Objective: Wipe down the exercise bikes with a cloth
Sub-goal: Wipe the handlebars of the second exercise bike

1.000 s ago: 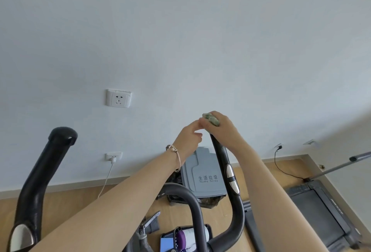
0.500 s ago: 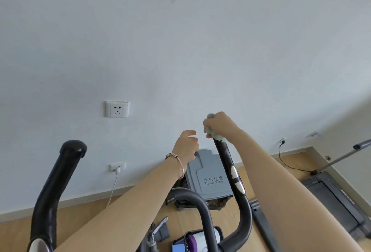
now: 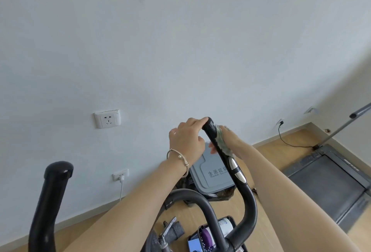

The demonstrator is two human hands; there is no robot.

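Left hand, grip curled over the handlebar tip, apparently steadying it, while the right hand grip wraps the cloth round the bar for wiping.

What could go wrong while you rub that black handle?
The crumpled pale green cloth is only bunched under the right hand on the black curved handlebar; it might slip out and fall toward the grey lidded bin. Sliding lower, it could snag on the silver metal plates. The left hand holds just the bar's tip, so its grip may slip.
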